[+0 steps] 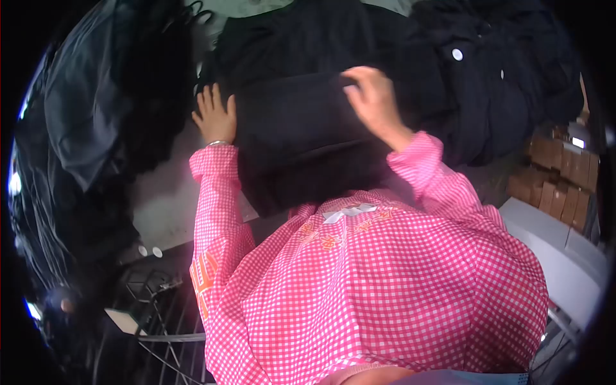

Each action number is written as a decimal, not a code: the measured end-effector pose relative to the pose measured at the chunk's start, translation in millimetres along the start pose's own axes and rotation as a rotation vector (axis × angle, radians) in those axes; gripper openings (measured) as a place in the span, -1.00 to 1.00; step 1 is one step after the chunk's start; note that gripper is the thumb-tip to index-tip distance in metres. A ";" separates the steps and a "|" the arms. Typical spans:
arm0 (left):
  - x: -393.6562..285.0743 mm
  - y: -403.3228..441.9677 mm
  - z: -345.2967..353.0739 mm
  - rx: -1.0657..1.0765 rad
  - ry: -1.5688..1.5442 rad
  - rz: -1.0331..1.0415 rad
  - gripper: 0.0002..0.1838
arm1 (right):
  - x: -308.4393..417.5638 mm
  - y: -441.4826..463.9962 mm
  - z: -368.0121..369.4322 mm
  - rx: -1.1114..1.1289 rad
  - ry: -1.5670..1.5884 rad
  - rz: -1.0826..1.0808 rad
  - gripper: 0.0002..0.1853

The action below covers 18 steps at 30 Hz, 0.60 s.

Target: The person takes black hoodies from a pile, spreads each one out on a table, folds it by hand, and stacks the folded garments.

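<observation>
My left hand [216, 117] lies flat with its fingers spread at the left edge of a dark folded garment [289, 119]. Over the middle right of that cloth is my right hand [375, 102], slightly blurred, with bent fingers and the thumb apart from them. Nothing shows in its grasp; whether the fingertips touch the fabric I cannot tell. The garment spreads across the work surface in front of my body, with a straight fold running below my hands. Its exact kind is not clear.
More dark garments hang or lie in a pile [83, 109] at the left. At the right is another dark heap [507, 83] with a round white spot. Stacked brown boxes [558, 173] stand beyond a white surface [545, 247]. A pale tabletop [168, 192] shows at lower left.
</observation>
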<state>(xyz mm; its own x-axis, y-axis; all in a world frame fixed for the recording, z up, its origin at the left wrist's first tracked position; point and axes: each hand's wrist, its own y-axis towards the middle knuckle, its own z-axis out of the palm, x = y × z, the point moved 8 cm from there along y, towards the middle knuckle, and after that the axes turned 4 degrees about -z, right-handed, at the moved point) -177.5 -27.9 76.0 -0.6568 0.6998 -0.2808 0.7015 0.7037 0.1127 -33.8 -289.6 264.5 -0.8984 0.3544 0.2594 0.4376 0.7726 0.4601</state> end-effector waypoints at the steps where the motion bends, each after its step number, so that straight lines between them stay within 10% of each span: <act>1: 1.7 0.3 -1.5 0.015 0.039 0.004 -0.37 | -37.8 -19.5 -23.7 -0.032 -0.028 0.112 -0.69; 4: 6.2 -0.3 0.3 0.061 0.109 -0.037 -0.39 | -176.3 -122.1 -47.9 -0.074 0.074 0.670 -0.79; 10: -38.9 -55.1 -95.5 -0.200 -0.257 -0.083 -0.52 | -195.2 -161.2 -10.4 0.298 0.702 1.024 -0.76; 17: 85.1 -287.4 -42.7 0.048 -0.809 -0.939 -0.73 | -177.1 -161.7 -25.0 0.001 0.558 0.710 -0.80; 18: -13.5 -357.3 -9.7 0.123 -0.872 -1.064 -0.74 | -252.0 -218.7 -87.0 -0.030 0.603 0.720 -0.81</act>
<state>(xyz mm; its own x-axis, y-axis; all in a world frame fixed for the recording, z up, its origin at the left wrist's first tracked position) -422.0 -287.6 48.8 -0.5352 -0.4972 -0.6829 0.0256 0.7985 -0.6015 100.2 -593.7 172.4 -0.2433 0.4023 0.8826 0.8889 0.4566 0.0369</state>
